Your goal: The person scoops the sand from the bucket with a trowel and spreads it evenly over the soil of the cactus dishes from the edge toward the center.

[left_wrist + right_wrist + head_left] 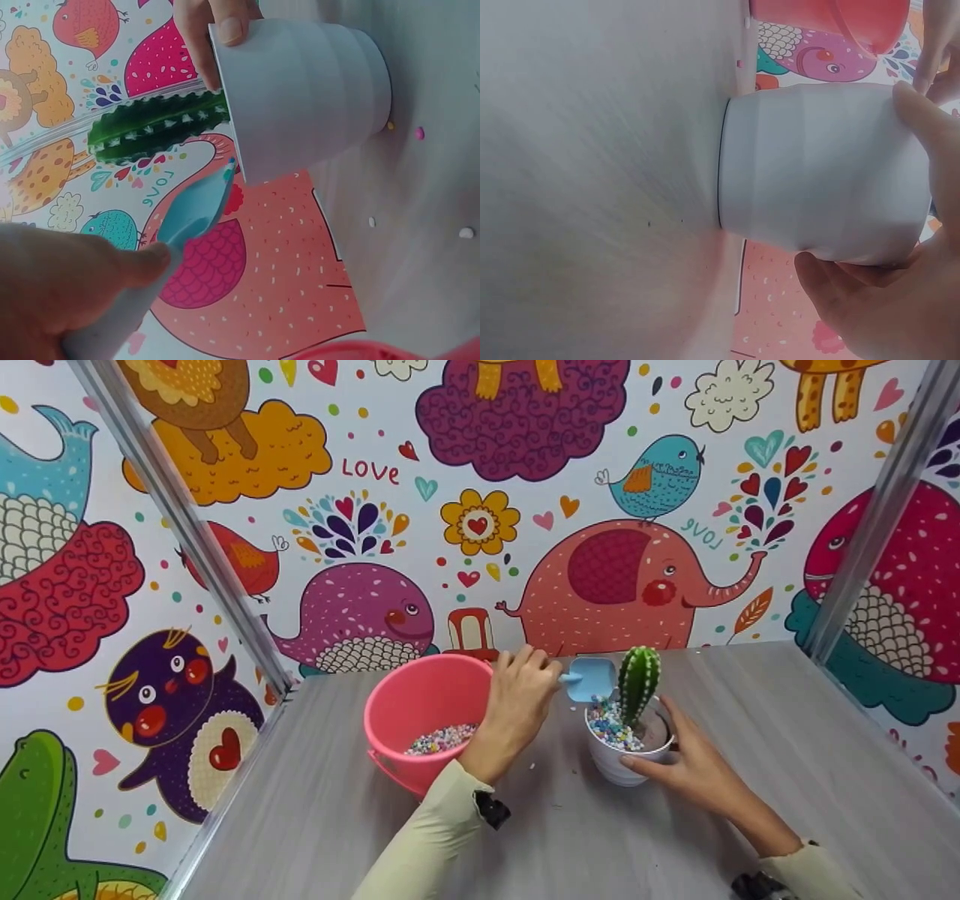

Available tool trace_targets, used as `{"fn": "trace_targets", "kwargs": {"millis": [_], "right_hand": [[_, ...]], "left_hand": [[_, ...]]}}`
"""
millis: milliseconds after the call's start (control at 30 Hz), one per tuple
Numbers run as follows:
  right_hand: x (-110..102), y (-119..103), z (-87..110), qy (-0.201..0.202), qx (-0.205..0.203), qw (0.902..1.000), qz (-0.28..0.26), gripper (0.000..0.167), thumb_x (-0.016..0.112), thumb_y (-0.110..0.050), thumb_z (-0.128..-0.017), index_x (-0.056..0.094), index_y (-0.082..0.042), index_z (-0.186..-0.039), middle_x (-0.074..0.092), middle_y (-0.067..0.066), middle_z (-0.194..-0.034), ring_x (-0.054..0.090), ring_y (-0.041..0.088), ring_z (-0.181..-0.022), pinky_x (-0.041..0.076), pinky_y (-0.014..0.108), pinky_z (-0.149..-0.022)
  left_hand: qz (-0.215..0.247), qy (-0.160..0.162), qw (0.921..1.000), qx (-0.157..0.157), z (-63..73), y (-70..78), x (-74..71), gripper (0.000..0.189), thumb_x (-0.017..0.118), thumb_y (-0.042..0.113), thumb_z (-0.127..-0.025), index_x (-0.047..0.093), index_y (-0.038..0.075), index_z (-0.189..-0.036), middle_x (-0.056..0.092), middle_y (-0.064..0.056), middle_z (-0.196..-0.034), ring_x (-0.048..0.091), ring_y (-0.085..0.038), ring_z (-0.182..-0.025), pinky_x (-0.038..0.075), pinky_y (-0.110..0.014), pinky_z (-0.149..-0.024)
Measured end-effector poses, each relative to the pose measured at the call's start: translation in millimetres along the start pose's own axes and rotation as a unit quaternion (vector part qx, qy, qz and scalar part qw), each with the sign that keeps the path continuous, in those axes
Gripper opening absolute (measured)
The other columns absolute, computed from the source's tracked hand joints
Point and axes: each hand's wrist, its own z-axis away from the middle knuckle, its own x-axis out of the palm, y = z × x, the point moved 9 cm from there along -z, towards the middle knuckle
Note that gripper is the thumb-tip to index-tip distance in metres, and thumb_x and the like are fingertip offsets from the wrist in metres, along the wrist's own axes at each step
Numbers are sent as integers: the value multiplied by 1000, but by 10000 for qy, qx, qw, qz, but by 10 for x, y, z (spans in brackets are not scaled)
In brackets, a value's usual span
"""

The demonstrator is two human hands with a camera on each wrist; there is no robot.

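Observation:
My left hand (520,706) grips the handle of a small light-blue toy shovel (591,679). Its blade tilts at the rim of a white ribbed pot (624,769), and a few coloured bits cling to the tip in the left wrist view. A green cactus (639,684) stands upright in the pot. Multicoloured pebbles (613,726) cover the soil's left part, while bare grey-brown soil (654,727) shows on the right. With thumb and fingers around the pot's right side, my right hand (694,761) holds it on the table.
A pink bucket (390,712) with more small pebbles (441,739) at its bottom stands left of the pot, partly behind my left forearm. Several stray pebbles (419,133) lie on the wood-grain table (570,847). Cartoon-printed panels (480,577) enclose the back and sides.

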Motion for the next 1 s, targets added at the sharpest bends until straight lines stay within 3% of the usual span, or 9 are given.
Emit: {"fn": "trace_targets", "kwargs": {"millis": [300,500,733,1000], "right_hand": [[-14,4,0,-11,74,10000,19,131,87,-66,-83,13,-8,-173,33,29,-171,46,51,-149,45,73,-113],[-8,11,-1,-24,65,10000,-34,131,87,-65,-83,13,-7,-173,32,29,-172,42,51,-152,43,74,-114],[13,15,-8,-18,14,10000,-48,131,88,-64,-83,12,-5,-173,32,28,-173,46,51,-151,45,72,-114],[17,16,-9,-67,46,10000,-29,131,86,-66,-84,11,-7,-173,30,27,-174,47,51,-151,45,71,-114]], "left_hand": [[-26,231,9997,14,12,-9,-50,16,82,29,-97,86,21,-111,78,1,-99,63,-17,-93,44,-32,-77],[4,253,9996,101,35,28,-48,22,85,34,-95,85,21,-113,77,1,-101,62,-17,-96,45,-31,-82],[-312,407,9985,200,50,59,-54,22,87,33,-93,85,22,-112,77,2,-102,62,-16,-95,46,-31,-81],[-225,328,9991,178,52,38,-61,24,86,34,-94,85,22,-115,78,1,-106,63,-17,-97,47,-31,-82]]}}
